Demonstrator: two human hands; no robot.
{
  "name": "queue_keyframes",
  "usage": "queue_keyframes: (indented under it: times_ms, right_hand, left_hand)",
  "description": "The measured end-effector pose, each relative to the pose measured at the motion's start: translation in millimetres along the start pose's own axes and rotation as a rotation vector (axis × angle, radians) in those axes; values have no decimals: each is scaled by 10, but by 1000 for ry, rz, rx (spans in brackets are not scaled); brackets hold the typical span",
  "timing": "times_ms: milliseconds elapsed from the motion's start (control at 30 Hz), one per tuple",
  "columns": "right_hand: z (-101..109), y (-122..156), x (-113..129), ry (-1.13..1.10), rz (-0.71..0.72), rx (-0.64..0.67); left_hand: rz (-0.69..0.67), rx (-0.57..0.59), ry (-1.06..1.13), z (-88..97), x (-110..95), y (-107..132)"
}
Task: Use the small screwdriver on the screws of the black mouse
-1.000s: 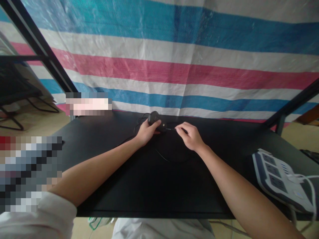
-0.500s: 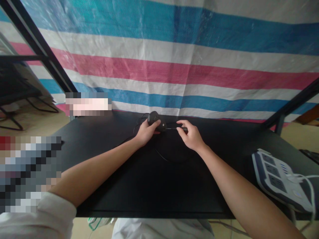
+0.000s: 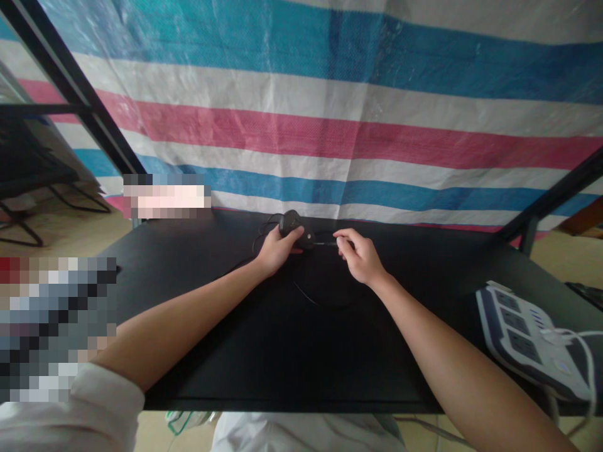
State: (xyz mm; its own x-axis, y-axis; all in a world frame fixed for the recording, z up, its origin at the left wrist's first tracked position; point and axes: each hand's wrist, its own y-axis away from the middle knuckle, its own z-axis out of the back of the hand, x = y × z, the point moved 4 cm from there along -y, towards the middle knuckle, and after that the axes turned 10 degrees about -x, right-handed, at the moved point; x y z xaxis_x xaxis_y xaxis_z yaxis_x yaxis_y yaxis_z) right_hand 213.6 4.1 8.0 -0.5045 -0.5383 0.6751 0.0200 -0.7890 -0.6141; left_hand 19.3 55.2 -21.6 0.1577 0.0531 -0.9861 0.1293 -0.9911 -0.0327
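My left hand (image 3: 277,250) is closed around a black corded computer mouse (image 3: 293,223), its thumb pressed on the near face beside a small pale spot. The mouse is tilted up above the black table. From the right, my right hand (image 3: 360,254) pinches the handle of a thin screwdriver, mostly covered by the fingers. The metal shaft (image 3: 325,243) runs level to the mouse's right end; whether the tip sits in a screw cannot be made out. A thin black cable (image 3: 313,302) loops on the table below the hands.
The black tabletop (image 3: 301,358) runs up to a striped plastic sheet (image 3: 301,135) behind it. A white and dark power strip (image 3: 522,333) with white cables lies at the right. Dark metal posts rise at both sides. Two areas at the left are pixelated.
My right hand's fingers have curled and shifted on the screwdriver handle, covering more of it. My left hand and the mouse stay in place.
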Motion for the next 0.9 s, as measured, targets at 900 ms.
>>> queue_keyframes:
  times_ms: [900]
  right_hand:
    - [0, -2, -5, -30, -78, -13]
  left_hand:
    - [4, 0, -1, -3, -5, 14]
